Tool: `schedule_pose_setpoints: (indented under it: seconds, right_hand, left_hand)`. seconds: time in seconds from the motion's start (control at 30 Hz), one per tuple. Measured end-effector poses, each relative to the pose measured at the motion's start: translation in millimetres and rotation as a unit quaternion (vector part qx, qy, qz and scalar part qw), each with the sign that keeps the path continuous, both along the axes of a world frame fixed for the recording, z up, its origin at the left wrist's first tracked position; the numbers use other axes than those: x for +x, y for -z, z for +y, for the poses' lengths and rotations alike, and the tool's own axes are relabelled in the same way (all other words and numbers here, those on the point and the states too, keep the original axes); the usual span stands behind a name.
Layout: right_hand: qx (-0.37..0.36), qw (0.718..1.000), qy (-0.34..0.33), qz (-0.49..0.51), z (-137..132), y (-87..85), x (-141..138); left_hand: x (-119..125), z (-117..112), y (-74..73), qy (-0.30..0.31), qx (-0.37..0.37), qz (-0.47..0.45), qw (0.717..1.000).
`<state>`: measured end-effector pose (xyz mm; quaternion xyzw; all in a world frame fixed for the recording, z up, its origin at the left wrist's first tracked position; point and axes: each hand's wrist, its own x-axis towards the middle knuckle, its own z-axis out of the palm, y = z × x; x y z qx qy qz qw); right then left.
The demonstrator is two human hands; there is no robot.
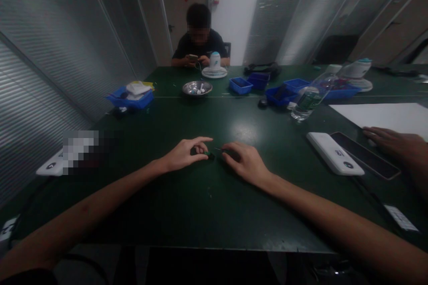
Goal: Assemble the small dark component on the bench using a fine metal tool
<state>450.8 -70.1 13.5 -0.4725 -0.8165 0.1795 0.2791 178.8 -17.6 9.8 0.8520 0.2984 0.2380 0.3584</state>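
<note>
Near the middle of the green table [167, 213], my left hand [183, 155] has its thumb and bent fingers at a small green and dark piece [209, 155], perhaps a little circuit board; its index finger stretches out above. The piece is too small to make out fully. To its right, my right hand [245, 161] is closed with the fingers pinched, and a thin metal tip [217, 148] points out of them toward the green piece. Most of that thin tool is hidden by the fingers. A narrow gap separates the two hands.
A white power bank [334, 153], a phone [366, 155] and another person's hand [391, 138] are on the right. A bottle [309, 100], blue trays [240, 85], a metal bowl [197, 88] and a fan [214, 67] stand farther back. Opposite sits a person [200, 38].
</note>
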Motion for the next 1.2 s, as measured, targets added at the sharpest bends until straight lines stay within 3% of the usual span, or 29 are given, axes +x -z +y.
schedule_pose_setpoints:
  seconds: [0.17, 0.33, 0.57, 0.67, 0.77, 0.93, 1.03, 1.2]
  right_hand:
    - [0.005, 0.999, -0.048, 0.007, -3, -1.5, 1]
    - [0.001, 0.997, -0.073, -0.019, -2, -0.4, 2]
    - [0.001, 0.998, -0.056, -0.017, -2, -1.5, -1]
    - [0.002, 0.999, -0.032, 0.007, -2, -3.0, -1]
    - [-0.004, 1.000, -0.022, 0.018, -3, -4.7, 0]
    - [-0.004, 1.000, -0.021, 0.020, -3, -4.1, 2]
    - [-0.006, 0.999, -0.027, 0.019, -2, -2.4, 4]
    - [-0.011, 0.999, -0.029, 0.015, -3, -2.3, 4]
  left_hand:
    - [-1, 0, 1.5, -0.005, 0.039, 0.022, 0.999]
    - [1, -1, 0.1, 0.008, 0.030, 0.019, 0.999]
    - [2, -2, -0.7, 0.016, 0.012, 0.012, 1.000]
    - [0, -2, 1.3, 0.000, 0.039, 0.020, 0.999]
    - [-1, -1, 1.2, 0.022, 0.063, 0.030, 0.997]
    - [-16, 15, -0.8, 0.047, 0.062, 0.044, 0.996]
    - [-44, 39, 1.4, -0.018, 0.079, 0.059, 0.995]
    - [-111, 87, 11.3, -0.238, 0.131, 0.109, 0.956]
